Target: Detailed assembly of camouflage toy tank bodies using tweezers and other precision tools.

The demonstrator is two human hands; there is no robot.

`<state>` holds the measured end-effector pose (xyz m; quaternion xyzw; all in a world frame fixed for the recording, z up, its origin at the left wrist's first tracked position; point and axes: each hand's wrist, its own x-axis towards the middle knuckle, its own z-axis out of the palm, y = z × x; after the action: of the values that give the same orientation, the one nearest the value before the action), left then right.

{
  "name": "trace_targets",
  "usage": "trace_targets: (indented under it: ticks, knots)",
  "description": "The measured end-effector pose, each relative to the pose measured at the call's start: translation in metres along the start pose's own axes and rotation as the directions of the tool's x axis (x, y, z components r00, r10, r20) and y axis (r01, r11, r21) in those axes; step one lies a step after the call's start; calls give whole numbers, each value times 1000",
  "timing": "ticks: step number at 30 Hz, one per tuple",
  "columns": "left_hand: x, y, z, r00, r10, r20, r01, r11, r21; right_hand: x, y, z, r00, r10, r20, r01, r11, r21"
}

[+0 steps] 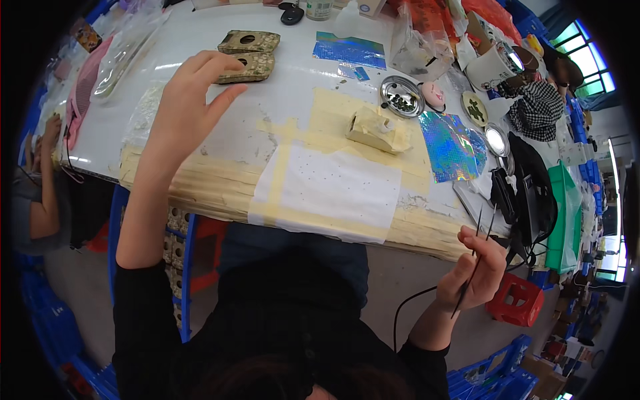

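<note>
My left hand (188, 107) reaches over the left part of the table with thumb and fingers apart. Its fingertips overlap the nearer of two camouflage-patterned blocks (260, 69) with a round dark hole; I cannot tell whether they touch it. The other camouflage block (263, 42) lies just behind. At the table's front right, my right hand (477, 273) grips dark tweezers (475, 263), their two tips pointing up and apart. Between the hands, a cream-coloured block (373, 132) wrapped in tape sits behind a white cloth (333, 190) dotted with small dark specks.
A round metal dish (402, 97) holds small dark pieces. Shiny holographic sheets (448, 150) lie beside it, another (350, 50) farther back. Plastic bags (420, 47) and a white tub (490, 67) crowd the back right. A black bag (533, 187) and green tray (562, 217) stand right. Another person's arm (47, 180) shows far left.
</note>
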<state>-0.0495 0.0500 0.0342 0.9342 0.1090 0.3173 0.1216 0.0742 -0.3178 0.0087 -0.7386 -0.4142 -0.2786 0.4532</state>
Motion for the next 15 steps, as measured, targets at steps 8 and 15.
trace_targets:
  ticks: [8,15]
  knots:
    - [7,-60,27,976,183,115,-203,958,201,19,-6,4,996,16,-93,-3,990,140]
    - [-9,-41,17,962,-79,260,134,971,-201,27,-9,23,993,118,12,-117,957,265]
